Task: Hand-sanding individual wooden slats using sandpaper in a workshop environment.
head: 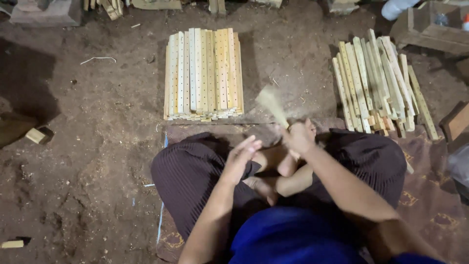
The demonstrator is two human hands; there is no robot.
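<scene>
Our right hand [298, 137] grips a blurred wooden strip [271, 103]; our left hand [240, 159] hovers open beside it, near the neat stack of drilled strips [202, 73].

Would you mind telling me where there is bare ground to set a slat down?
Bare dirt lies between the neat drilled-slat stack and the loose slat pile, and left of the stack toward the small wood block. The right side by the pile and wooden crate is crowded.

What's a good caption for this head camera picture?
Right hand grips a blurred pale wooden stick; the open left hand is nearby.
</scene>
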